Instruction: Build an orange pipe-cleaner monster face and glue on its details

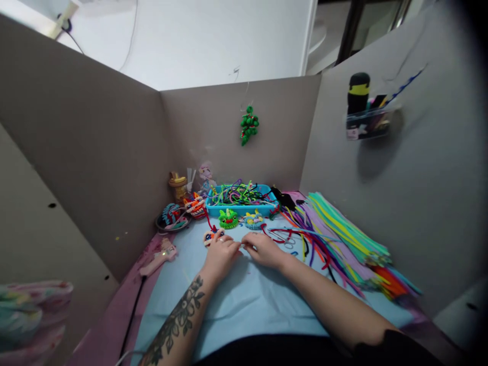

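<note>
My left hand (224,252) and my right hand (263,248) meet over the blue cloth (247,305), fingertips pinched close together. A tiny pale bit seems to show between them, too small to name. Just beyond my left hand sits an orange and white pipe-cleaner animal head (211,237), partly covered by the fingers. Behind the hands stand a green pipe-cleaner head (228,219) and a light blue and yellow one (253,220). Scissors (284,238) lie to the right of my right hand, among red and blue pipe cleaners.
A blue basket (240,209) of pipe-cleaner scraps stands at the back. Bundles of long pipe cleaners (343,234) lie at right. A pink glue gun (159,258) and a dark bowl (173,229) are at left. Grey panels (236,162) enclose the table on three sides.
</note>
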The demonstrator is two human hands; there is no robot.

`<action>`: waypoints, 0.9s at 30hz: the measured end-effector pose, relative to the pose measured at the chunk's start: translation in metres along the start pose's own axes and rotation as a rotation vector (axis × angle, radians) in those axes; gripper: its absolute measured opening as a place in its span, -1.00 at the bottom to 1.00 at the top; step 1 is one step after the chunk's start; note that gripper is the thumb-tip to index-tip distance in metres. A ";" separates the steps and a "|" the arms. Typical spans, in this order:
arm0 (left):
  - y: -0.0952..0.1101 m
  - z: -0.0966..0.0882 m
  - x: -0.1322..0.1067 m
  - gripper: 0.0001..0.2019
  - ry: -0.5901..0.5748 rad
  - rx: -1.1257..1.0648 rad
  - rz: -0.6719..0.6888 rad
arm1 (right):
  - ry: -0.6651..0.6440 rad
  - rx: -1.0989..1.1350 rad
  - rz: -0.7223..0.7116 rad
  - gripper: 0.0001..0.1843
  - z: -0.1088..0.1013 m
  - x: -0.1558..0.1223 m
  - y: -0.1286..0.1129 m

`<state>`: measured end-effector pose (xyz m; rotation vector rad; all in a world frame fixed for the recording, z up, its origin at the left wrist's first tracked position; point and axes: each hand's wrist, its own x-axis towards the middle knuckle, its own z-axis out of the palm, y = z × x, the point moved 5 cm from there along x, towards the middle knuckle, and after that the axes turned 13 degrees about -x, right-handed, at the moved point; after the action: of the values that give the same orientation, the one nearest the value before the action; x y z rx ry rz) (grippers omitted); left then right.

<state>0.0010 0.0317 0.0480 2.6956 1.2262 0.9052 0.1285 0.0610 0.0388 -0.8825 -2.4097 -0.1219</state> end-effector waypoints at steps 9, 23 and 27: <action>-0.002 0.006 -0.004 -0.79 0.076 0.105 -0.026 | -0.036 -0.033 -0.078 -0.82 -0.003 0.001 0.005; -0.030 0.012 -0.013 -0.79 0.067 -0.027 -0.196 | -0.116 0.044 0.152 -0.88 -0.021 -0.020 0.098; -0.031 0.016 -0.015 -0.78 0.025 -0.151 -0.238 | -0.081 -0.016 0.229 -0.82 -0.025 -0.023 0.115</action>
<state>-0.0190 0.0459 0.0189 2.3680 1.3861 0.9581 0.2260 0.1311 0.0352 -1.1839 -2.3634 -0.0192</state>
